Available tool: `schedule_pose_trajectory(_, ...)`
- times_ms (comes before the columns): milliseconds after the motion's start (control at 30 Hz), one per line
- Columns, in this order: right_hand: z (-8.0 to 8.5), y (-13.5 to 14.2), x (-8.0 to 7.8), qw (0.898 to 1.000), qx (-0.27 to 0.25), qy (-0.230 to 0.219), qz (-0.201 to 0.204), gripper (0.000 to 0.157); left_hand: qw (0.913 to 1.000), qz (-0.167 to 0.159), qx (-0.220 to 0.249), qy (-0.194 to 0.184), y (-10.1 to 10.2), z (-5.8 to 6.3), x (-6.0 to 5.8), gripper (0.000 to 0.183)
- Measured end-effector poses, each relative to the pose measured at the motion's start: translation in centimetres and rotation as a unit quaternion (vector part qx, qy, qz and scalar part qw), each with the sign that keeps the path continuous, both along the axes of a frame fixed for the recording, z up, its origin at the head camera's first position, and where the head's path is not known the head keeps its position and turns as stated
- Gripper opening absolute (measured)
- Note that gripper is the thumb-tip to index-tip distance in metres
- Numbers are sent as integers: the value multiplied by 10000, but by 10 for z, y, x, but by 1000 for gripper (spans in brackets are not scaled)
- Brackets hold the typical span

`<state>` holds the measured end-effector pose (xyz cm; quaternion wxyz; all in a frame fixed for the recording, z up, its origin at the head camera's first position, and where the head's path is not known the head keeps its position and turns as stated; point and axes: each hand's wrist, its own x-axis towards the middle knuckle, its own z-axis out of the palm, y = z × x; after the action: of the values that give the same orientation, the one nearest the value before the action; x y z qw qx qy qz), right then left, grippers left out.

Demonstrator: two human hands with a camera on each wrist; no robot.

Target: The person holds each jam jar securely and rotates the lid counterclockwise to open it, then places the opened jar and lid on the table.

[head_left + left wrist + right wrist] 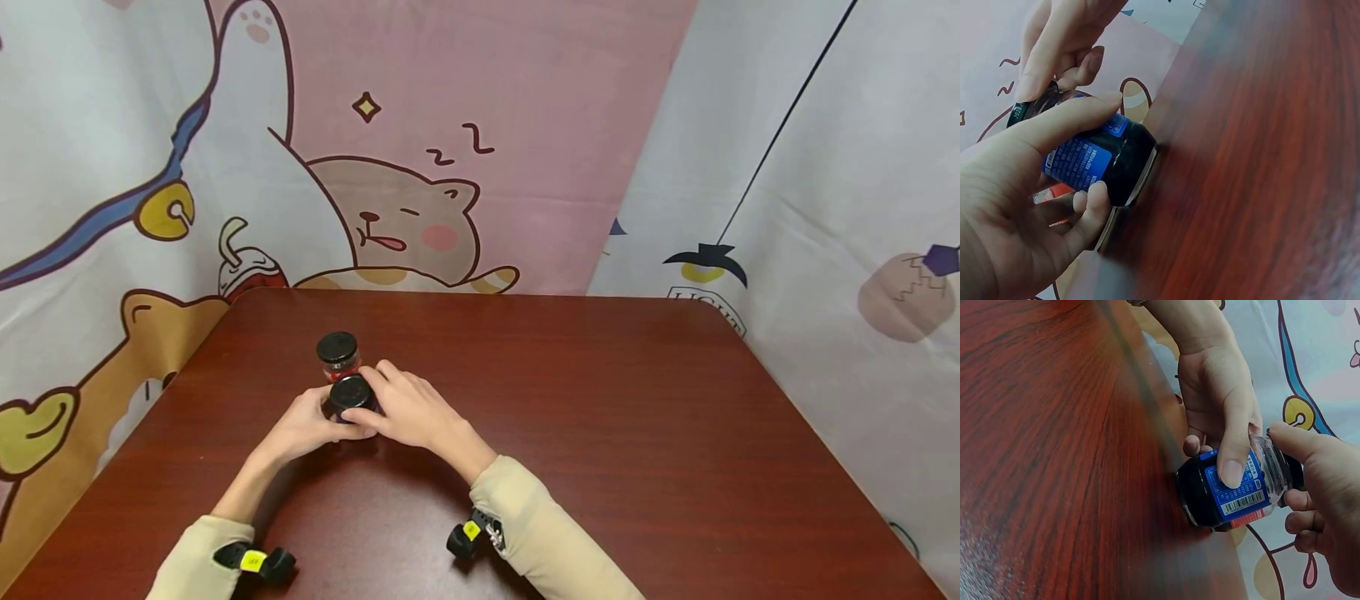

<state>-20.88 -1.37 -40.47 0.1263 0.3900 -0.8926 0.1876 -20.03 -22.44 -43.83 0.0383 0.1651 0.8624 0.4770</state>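
A glass jar [1210, 500] with dark contents, a blue printed label and a black lid [351, 390] stands at the left of the table. My left hand [311, 425] wraps round its body, thumb across the label in the left wrist view. From the other side my right hand [408, 408] grips the lid at its edge, thumb and fingers on opposite sides. Between lid and label a band of clear glass neck [1269, 465] shows. The lid sits on the jar's mouth.
Right behind the held jar stands a second jar [339, 354] with a black lid and something red below it. Both are on a reddish-brown wooden table [600, 433]. A printed cartoon cloth [525, 125] hangs along the table's back and sides.
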Motion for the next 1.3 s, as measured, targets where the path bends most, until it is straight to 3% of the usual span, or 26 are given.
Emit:
schedule_pose_trajectory(633, 7, 11, 2, 9994, -269, -195, -133, 54, 9949, 227, -386, 903, 14, 4, 3, 53)
schedule_pose_trajectory(1033, 10, 22, 3, 9914, -1160, 568, -206, 48, 9901, 201, -234, 1366, 31, 13, 1, 47)
schedule_pose_trajectory(1300, 13, 30, 4, 9866, -1479, 663, -186, 46, 9892, 40, -131, 1460, 41, 19, 1, 39)
